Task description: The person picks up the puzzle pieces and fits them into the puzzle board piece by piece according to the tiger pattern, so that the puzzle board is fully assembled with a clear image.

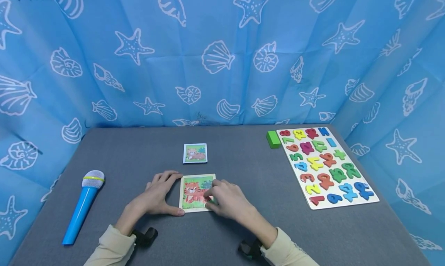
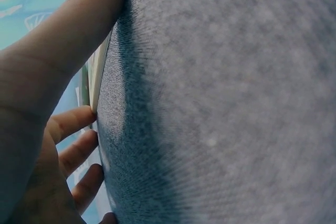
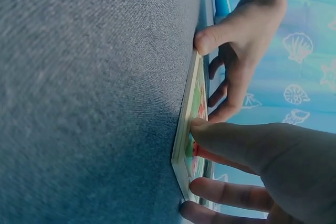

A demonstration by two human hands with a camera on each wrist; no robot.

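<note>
A square wooden tiger puzzle (image 1: 195, 192) with a pale frame lies flat on the grey table. My left hand (image 1: 156, 196) holds its left side, thumb at the near corner and index finger at the far corner. In the left wrist view, fingertips (image 2: 86, 115) touch the edge of the frame. Over the right part of the picture, my right hand (image 1: 231, 200) pinches a small puzzle piece (image 3: 195, 149) between thumb and index finger, low against the board. Its outline is mostly hidden by the fingers. Beyond the puzzle lies a small tiger picture card (image 1: 195, 153).
At the left lies a blue toy microphone (image 1: 83, 208) with a grey head. A white board (image 1: 306, 198) of colourful numbers and shapes lies at the right, with a green block (image 1: 273, 139) at its far left corner. A blue seashell curtain (image 1: 222, 88) hangs behind the table.
</note>
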